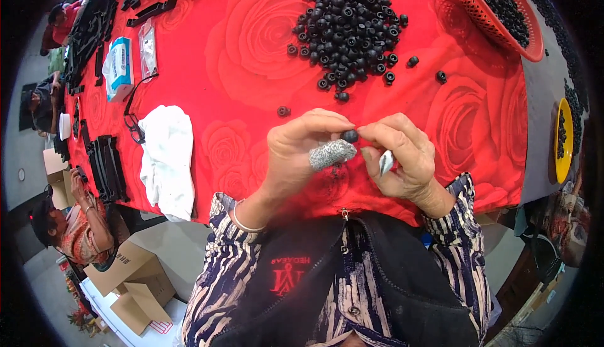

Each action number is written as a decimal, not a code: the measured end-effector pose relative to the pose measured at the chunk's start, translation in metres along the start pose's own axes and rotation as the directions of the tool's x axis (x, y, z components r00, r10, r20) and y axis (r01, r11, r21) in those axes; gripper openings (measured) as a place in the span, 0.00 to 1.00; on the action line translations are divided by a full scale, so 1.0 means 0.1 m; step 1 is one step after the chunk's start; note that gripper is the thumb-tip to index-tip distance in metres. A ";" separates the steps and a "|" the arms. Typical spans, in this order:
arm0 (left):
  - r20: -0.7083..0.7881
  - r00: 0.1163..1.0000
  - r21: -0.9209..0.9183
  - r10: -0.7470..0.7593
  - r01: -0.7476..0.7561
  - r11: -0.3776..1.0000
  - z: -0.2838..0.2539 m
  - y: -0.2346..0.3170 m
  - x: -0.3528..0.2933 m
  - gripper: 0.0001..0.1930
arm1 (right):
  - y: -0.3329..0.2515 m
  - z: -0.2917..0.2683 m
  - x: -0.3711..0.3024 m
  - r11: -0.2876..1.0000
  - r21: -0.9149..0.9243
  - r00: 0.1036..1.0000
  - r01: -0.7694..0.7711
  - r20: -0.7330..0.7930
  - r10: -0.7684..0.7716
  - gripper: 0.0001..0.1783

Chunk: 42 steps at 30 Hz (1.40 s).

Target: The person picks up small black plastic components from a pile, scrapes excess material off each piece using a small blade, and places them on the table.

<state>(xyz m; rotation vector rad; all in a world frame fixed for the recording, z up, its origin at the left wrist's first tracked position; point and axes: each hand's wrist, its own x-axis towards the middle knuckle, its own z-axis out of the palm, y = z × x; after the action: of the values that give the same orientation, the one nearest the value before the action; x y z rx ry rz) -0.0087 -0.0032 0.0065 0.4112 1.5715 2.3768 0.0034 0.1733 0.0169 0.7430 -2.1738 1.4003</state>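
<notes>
We judge this a close finger step, perhaps trimming or checking; the broad, red, rose-printed fabric tablecloth [245, 64] has its near edge by our forearms, with room for moving on either side of our hands; the mounded heap of black, round caps [349, 32] bounds us ahead, the crumpled white fabric cloth [167, 158] leftward; our right hand [402, 158] grasps a slim, silvery, pointed tool [386, 161], too small to identify; our left hand [286, 142] pinches one small, round, black cap [350, 136] between both hands; the next move calls for steady fingertips.
</notes>
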 end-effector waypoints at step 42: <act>0.123 0.890 -0.565 -0.439 0.427 0.706 0.00 -0.16 -0.05 0.12 | 0.03 0.07 0.00 0.999 -0.031 0.998 0.034 -0.055 -0.036 0.17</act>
<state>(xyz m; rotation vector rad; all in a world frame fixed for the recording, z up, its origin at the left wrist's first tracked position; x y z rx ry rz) -0.0032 0.0010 -0.0084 -0.1154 0.7409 2.3076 0.0011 0.1683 0.0119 0.7189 -2.1245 1.3522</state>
